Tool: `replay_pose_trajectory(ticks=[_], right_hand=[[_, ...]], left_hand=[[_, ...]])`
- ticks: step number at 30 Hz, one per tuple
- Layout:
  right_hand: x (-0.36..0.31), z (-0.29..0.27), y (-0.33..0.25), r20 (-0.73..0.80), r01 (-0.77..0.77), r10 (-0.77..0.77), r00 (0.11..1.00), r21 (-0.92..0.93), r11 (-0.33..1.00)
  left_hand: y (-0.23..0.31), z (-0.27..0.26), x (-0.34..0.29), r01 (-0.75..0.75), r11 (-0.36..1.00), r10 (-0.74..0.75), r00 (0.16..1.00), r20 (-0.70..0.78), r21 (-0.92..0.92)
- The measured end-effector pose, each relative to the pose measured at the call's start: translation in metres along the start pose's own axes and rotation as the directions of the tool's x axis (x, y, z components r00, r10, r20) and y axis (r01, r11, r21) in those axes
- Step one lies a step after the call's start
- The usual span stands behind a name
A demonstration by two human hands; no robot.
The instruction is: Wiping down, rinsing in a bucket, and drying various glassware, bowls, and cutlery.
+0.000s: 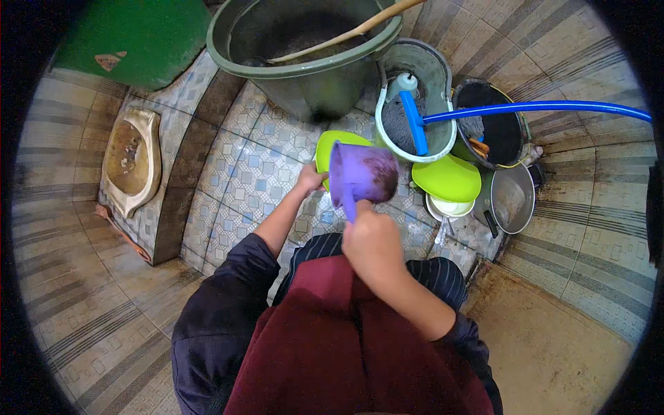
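Note:
My right hand [375,238] is closed around the handle of a purple plastic water dipper [354,176], which is tipped sideways in front of me. Dark reddish stains mark the dipper's side near its base. Partly behind it is a lime-green plate [339,138], its near edge gripped by my left hand [311,178]. The dipper covers much of that plate, and I cannot tell whether water is pouring. A second lime-green plate [448,180] rests on a white bowl [451,207] to the right, with metal cutlery [441,232] beside it.
A large dark green tub [297,86] with a wooden stick [360,29] stands ahead. Right of it are a grey bucket [443,72] with a blue-headed brush [415,124], a black bucket [508,124] and a metal pan [513,199]. A squat toilet [152,169] sits left on a tiled step.

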State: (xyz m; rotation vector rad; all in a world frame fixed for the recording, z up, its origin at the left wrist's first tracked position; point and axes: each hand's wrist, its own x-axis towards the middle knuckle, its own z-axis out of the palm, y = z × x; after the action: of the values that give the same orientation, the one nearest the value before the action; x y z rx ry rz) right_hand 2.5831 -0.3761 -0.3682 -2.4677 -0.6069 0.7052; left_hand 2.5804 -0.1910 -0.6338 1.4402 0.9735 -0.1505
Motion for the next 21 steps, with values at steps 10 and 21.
replay_pose_trajectory(ticks=[10, 21], right_hand=[[0.020, -0.078, -0.046, -0.544, 0.086, -0.281, 0.791, -0.357, 0.930], [0.241, -0.060, -0.084, -0.226, 0.319, -0.499, 0.836, -0.539, 0.780]], left_hand=[[0.111, -0.017, 0.006, -0.120, 0.877, 0.108, 0.993, 0.053, 0.466], [0.146, -0.036, -0.090, -0.423, 0.323, 0.619, 0.771, 0.148, 0.847]])
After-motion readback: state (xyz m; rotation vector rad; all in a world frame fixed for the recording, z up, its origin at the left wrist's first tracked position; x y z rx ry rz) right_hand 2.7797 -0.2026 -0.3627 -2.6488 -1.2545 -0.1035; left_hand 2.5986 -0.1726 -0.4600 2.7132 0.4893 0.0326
